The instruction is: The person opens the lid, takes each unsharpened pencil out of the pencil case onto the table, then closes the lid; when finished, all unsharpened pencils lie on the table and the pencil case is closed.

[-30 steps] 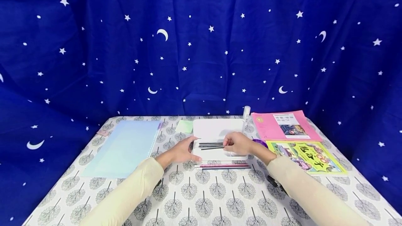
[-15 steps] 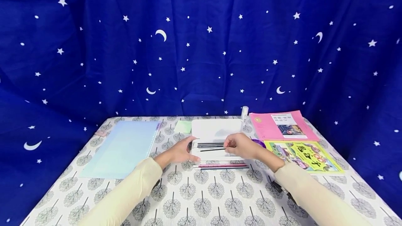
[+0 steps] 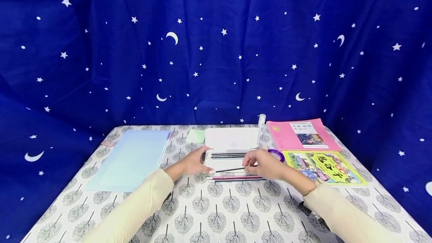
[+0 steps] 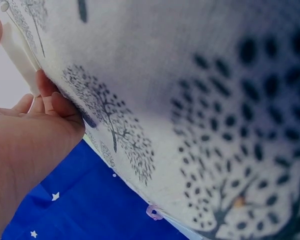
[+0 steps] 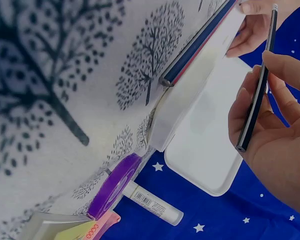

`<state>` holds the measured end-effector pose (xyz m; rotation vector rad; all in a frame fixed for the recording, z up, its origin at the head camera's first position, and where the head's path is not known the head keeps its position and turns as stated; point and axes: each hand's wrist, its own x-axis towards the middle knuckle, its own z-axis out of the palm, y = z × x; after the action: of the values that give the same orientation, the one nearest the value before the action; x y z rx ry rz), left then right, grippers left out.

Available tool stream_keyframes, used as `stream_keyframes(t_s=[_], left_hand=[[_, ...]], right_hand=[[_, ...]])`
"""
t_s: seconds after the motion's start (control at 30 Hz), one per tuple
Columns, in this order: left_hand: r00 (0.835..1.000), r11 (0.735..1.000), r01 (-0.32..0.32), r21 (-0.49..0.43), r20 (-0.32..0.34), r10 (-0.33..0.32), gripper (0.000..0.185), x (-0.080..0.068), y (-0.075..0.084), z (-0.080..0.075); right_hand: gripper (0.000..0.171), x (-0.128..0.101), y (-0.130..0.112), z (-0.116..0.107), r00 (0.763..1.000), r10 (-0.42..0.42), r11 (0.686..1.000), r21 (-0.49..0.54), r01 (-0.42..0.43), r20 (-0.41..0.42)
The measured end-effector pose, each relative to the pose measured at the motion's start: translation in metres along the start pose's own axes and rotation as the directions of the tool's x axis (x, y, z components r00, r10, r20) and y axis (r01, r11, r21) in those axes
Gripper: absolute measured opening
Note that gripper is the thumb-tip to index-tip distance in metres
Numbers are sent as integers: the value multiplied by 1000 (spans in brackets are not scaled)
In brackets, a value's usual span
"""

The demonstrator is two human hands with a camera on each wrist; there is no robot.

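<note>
A white pencil case lies with its lid raised, several dark pencils along the back of its tray. My left hand holds the left end of the case, thumb at the front and fingers toward the back. With thumb and fingertips, my right hand pinches a dark striped pencil with a white tip, above the front edge of the case. In front of the case, several pencils, red and dark blue among them, lie side by side on the cloth.
Right of the case are a purple tape roll, a white glue stick, a pink book and a yellow picture book. Left stand a pale blue notebook and green sticky notes. A starry blue curtain hangs behind.
My right hand has lifted the pencil away from the others in the tray and brought it toward me, over the front edge of the case. The left hand stays at the case.
</note>
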<state>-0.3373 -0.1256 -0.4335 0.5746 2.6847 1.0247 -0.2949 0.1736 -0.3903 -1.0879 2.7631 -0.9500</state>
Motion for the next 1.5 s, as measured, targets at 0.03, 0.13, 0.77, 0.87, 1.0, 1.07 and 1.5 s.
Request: stream_keyframes(t_s=[0.03, 0.13, 0.77, 0.87, 1.0, 1.07, 1.5], left_hand=[[1000, 1000, 1, 2, 0, -1, 97, 0, 0, 0], [1000, 1000, 6, -2, 3, -6, 100, -2, 1, -1], [1000, 1000, 0, -3, 14, 0, 103, -2, 0, -1], [1000, 1000, 1, -2, 17, -1, 104, -2, 1, -2], [1000, 1000, 18, -3, 18, -18, 105, -2, -1, -2], [1000, 1000, 21, -2, 18, -21, 105, -2, -2, -2], [1000, 1000, 13, 10, 16, -13, 104, -1, -1, -1]], right_hand=[[9, -1, -1, 0, 1000, 3, 1000, 2, -3, 5], [10, -4, -2, 2, 1000, 3, 1000, 3, -3, 27], [8, -14, 4, 19, 995, -12, 996, 84, 4, 95], [10, -15, 4, 21, 996, -16, 998, 58, 11, 82], [12, -16, 3, 24, 998, -24, 999, 23, 22, 64], [11, -16, 2, 25, 998, -20, 999, 33, 18, 61], [10, -16, -4, 31, 998, 17, 1000, 20, -18, 65]])
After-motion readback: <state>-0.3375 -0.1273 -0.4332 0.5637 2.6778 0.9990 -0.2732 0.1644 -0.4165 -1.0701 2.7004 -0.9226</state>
